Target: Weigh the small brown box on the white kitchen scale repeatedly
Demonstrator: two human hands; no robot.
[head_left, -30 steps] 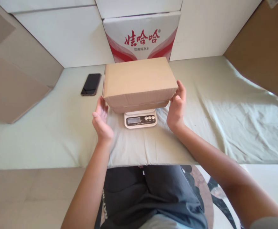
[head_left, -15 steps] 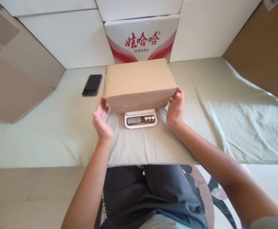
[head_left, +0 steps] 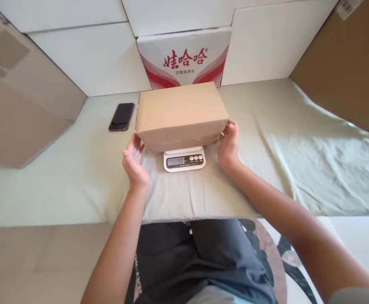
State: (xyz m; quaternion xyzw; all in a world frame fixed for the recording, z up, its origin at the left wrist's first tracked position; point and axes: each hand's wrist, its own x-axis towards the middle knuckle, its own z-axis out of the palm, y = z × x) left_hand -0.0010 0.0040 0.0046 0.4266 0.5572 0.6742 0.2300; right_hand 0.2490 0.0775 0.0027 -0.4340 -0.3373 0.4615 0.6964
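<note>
A closed brown cardboard box (head_left: 181,109) rests on a small white digital scale (head_left: 184,163), overhanging it on both sides. The scale's front shows a lit display with small digits, hard to read, and several round buttons. At the box's front left corner is my left hand (head_left: 136,162), fingers stretched up along the side and thumb held away. My right hand (head_left: 229,145) is by the front right corner, its fingers loosely bent beside the box. Both sets of fingertips are at the box or just beside it; exact contact is partly hidden.
A black phone (head_left: 121,116) lies left of the box on the pale green cloth (head_left: 77,177). Behind stand white cartons, one with red lettering (head_left: 186,59). Large brown cartons flank the cloth at left (head_left: 29,97) and right (head_left: 345,67). The cloth's front edge lies above my lap.
The view has shifted slightly, so the back cartons appear a little lower and the box a little further left. My hands keep nearly the same places at the box's corners.
</note>
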